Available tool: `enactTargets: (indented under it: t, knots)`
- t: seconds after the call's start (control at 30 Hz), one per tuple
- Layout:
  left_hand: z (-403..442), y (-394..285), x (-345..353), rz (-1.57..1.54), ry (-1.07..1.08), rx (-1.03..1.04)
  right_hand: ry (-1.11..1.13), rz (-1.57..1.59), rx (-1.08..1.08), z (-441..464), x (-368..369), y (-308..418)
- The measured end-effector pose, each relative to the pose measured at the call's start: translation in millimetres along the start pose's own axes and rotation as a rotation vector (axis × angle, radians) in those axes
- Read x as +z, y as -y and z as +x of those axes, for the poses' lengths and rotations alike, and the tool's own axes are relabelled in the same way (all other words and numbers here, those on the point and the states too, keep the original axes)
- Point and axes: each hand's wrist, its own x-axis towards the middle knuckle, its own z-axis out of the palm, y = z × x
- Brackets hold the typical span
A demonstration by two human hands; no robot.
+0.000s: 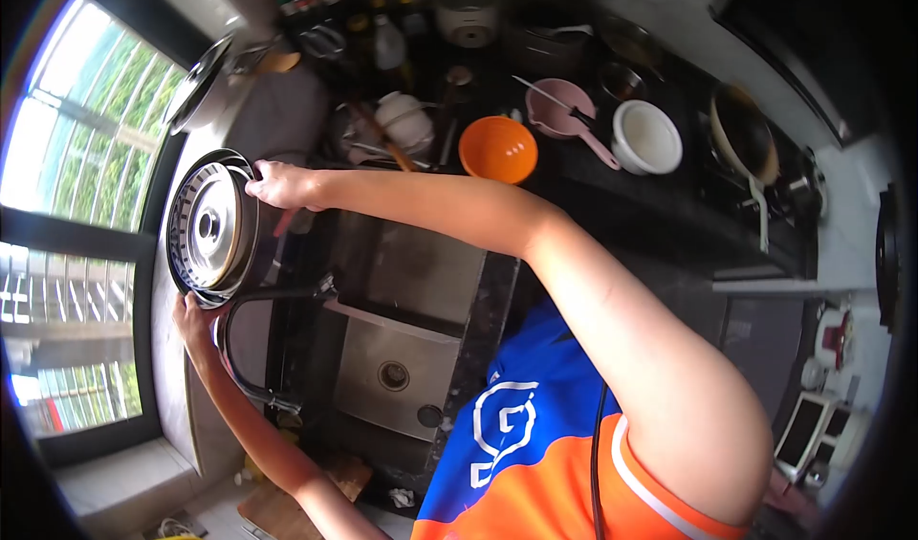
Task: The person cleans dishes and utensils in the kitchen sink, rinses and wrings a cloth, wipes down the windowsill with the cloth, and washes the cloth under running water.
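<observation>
A dark-rimmed pot (251, 253) is at the window ledge, tipped so its top faces me. Inside its rim sits a shiny steel lid (225, 217) with a round knob, ringed by a slotted steel edge. My right hand (279, 185) is closed on the rim's upper side in the picture. On the lower side, my left hand (193, 325) grips the rim, its fingers partly hidden behind the pot. A black curved faucet (239, 349) rises close to my left hand and the pot.
Below my arms is a double steel sink (368, 382). On the dark counter are an orange bowl (497, 150), a pink pan (555, 110) with a knife across it, and a white bowl (647, 138). Another lidded pot (203, 90) stands on the ledge; a wooden board (287, 502) lies below.
</observation>
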Motion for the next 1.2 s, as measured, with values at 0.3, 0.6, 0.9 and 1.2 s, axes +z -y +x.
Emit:
enactTargets:
  t: [0.3,0.6,0.9,1.2]
  knots:
    - [-118,-109,210,0.067,0.199,0.328,-0.364,-0.012,-0.193,-218,-138,-11]
    - [-285,-140,447,-0.092,0.542,0.517,-0.93,-0.303,-0.3,-493,-223,-87]
    - [-441,-105,628,0.077,0.713,0.663,-1.245,-0.031,-0.126,-690,-311,-203]
    - [-497,-94,735,0.104,0.828,0.497,-1.276,0.001,-0.026,-755,-394,-265]
